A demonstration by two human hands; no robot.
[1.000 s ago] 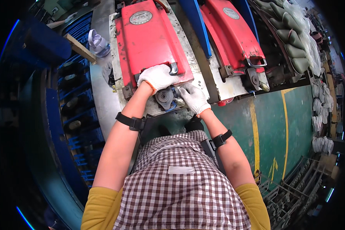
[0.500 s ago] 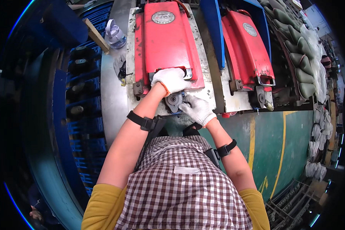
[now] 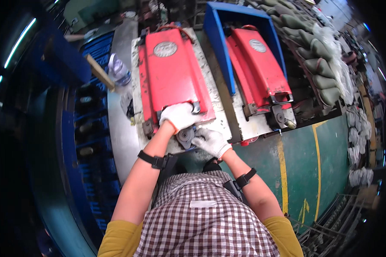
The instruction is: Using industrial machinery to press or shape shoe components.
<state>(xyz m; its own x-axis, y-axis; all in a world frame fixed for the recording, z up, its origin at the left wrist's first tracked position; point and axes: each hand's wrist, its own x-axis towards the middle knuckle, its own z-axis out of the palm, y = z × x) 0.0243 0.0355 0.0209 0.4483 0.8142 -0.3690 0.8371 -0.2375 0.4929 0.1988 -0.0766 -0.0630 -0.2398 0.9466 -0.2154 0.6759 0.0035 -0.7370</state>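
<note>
A red machine cover [image 3: 171, 77] with a round badge lies in front of me on a pale, stained base plate [image 3: 212, 100]. My left hand [image 3: 177, 116], in a white knit glove, is closed round the metal handle [image 3: 196, 107] at the cover's near edge; the glove hides most of the handle. Just below it sits a round grey metal latch [image 3: 185, 138]. My right hand [image 3: 211, 141], gloved too, has its fingers curled against the latch's right side, and its fingertips are partly hidden.
A second red machine [image 3: 261, 64] stands to the right inside a blue guard [image 3: 221, 47]. A clear bottle [image 3: 119, 73] rests on the metal table at left. Green-grey boot-like shapes [image 3: 317, 64] fill a rack at far right. Blue racking [image 3: 85, 150] runs along the left.
The whole view has shifted, so the machines sit lower and further left in the picture. Both hands keep their places at the handle and the latch.
</note>
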